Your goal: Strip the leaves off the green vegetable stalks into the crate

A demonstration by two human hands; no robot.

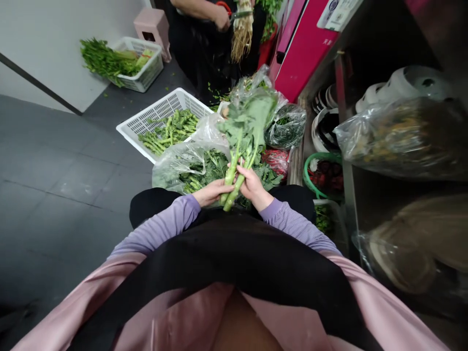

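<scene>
Two leafy green stalks (234, 184) are held in front of my lap, thick cut ends toward me and broad leaves pointing away. My left hand (214, 191) is closed around the lower part of one stalk. Higher up on the other stalk, my right hand (252, 185) grips with thumb and fingers. Below and beyond them lies an open clear plastic bag (171, 165) with more of the same leafy greens. A white slotted basket (133, 127) just past the bag holds a pile of trimmed green stems (173, 129).
Across from me, a co-worker's hand (221, 19) works red-handled scissors (241, 15) at a rooty bunch (242, 39). Another white basket (146, 78) holds leafy vegetables near a pink stool (153, 29). Shelving (347, 185) and a green basket (307, 170) stand close on my right.
</scene>
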